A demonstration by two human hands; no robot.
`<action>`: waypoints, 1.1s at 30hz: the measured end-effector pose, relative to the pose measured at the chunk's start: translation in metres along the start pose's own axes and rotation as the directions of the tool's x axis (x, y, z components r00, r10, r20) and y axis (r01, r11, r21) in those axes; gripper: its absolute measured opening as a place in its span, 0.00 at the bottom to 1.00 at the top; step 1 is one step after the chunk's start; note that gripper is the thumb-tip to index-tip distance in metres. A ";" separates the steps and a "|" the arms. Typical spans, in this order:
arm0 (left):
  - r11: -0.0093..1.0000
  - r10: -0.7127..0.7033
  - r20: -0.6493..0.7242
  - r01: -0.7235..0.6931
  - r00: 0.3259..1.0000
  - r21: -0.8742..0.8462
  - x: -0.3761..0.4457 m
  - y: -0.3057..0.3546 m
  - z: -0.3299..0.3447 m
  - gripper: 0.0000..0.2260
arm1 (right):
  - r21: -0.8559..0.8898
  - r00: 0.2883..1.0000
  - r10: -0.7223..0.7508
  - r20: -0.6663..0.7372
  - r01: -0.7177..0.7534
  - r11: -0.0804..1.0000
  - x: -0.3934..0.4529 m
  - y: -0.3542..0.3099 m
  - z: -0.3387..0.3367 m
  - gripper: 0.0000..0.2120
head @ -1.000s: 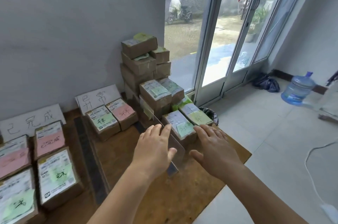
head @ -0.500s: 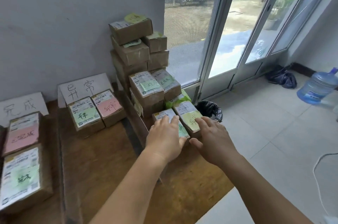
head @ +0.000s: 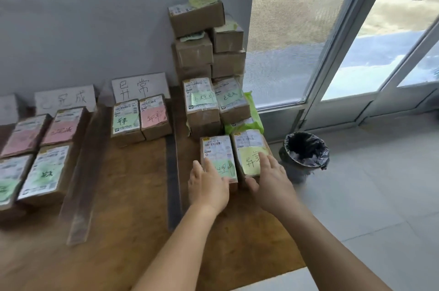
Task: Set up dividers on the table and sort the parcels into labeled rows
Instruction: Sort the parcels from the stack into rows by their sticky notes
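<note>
Two hands (head: 240, 186) on parcels (head: 234, 156), bin (head: 305, 149) black-lined

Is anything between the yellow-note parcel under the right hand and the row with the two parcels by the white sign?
Yes. The green-note parcel under the left hand lies beside the yellow-note parcel, and the dark divider stands before that row.

The white sign (head: 140, 87) against the wall reads 异常; the yellow note (head: 250, 160) likewise.
</note>
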State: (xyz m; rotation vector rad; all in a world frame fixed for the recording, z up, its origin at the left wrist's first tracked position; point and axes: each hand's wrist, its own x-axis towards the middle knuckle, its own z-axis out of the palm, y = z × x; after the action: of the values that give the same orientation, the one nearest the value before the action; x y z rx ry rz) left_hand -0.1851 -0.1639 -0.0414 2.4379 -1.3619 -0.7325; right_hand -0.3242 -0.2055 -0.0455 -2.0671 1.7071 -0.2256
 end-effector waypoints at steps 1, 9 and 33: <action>0.998 -0.035 -0.011 0.034 0.999 -0.043 0.000 -0.001 0.002 0.32 | 0.010 1.000 -0.001 0.004 0.001 1.000 0.002 0.001 0.002 0.36; 0.935 -0.165 0.037 0.169 0.986 -0.313 0.004 -0.008 0.009 0.32 | 0.165 0.996 0.090 0.019 -0.091 0.982 0.016 0.011 0.010 0.38; 0.779 -0.061 -0.434 -0.229 0.899 -0.584 -0.059 0.016 -0.037 0.30 | 0.545 0.967 -0.058 -0.249 0.189 0.817 -0.019 0.000 -0.069 0.28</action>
State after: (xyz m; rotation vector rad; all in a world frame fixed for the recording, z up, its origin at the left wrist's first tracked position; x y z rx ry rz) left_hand -0.2024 -0.1233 0.0145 1.8330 -0.8603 -0.4700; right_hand -0.3560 -0.2038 0.0187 -1.7389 1.3856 -0.9226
